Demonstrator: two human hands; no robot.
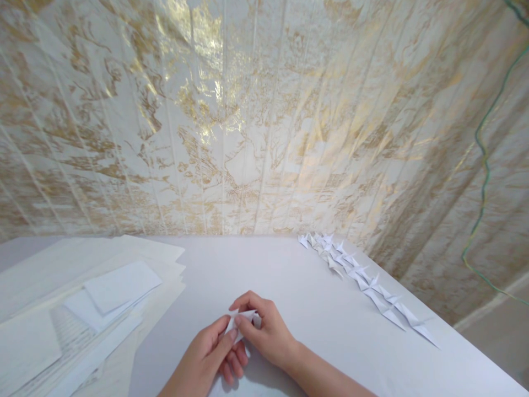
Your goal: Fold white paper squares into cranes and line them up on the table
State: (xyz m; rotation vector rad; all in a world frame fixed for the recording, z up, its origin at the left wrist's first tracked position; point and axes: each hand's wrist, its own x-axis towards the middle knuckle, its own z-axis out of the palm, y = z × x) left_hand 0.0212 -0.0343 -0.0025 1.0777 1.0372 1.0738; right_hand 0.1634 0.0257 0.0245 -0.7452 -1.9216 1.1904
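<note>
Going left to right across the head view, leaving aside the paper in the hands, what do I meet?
Spread sheets of paper → left hand → right hand → rows of folded white paper pieces → green cord.

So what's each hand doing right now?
Left hand: closed, holding the folded paper.
Right hand: closed, holding the same folded paper.

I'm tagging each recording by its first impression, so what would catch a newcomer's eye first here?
Probably the shiny gold-patterned covering, which fills the view behind the white table. Next, at the bottom centre, the left hand and right hand hold a small folded white paper between them. Pointed paper shapes line the table's right side, while loose sheets overlap on its left.
</note>
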